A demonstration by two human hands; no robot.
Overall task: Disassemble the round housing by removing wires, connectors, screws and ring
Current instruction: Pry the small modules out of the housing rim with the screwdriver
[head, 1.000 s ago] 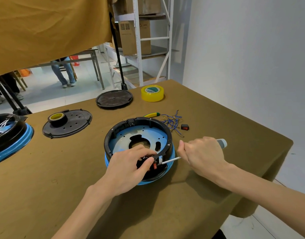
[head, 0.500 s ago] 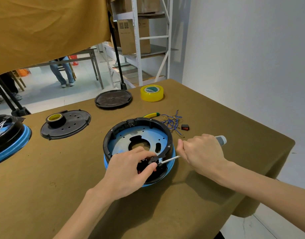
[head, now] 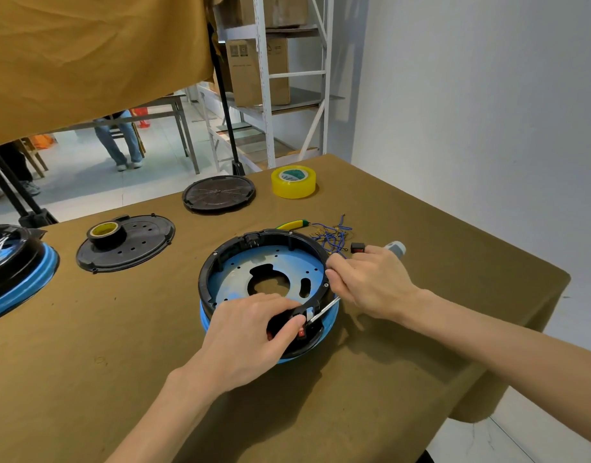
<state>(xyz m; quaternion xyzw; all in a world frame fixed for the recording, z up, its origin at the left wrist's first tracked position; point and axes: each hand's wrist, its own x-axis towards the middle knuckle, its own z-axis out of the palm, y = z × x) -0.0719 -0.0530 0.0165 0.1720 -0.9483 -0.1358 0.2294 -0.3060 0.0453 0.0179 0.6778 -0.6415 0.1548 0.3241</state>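
The round housing [head: 254,262], a black ring over a blue plate and blue base, sits mid-table. My left hand [head: 250,335] lies on its near rim, thumb and fingers pinching a small red switch part [head: 301,333] there. My right hand [head: 367,282] grips a screwdriver [head: 324,309] with a grey handle end [head: 397,247]; its metal tip reaches the rim beside the red part. Loose blue wires [head: 332,235] and a small black-and-red switch [head: 357,247] lie behind the housing.
A yellow tape roll [head: 293,181] and a black round cover [head: 219,193] lie at the back. Another black cover [head: 127,243] carries a small tape roll [head: 106,231]. A second blue-and-black housing [head: 13,272] is at the left edge. Yellow-green pliers [head: 292,224] peek behind the housing.
The screwdriver tip has shifted slightly along the near rim and my right hand has tilted up a little. My left hand keeps its pinch on the rim part.
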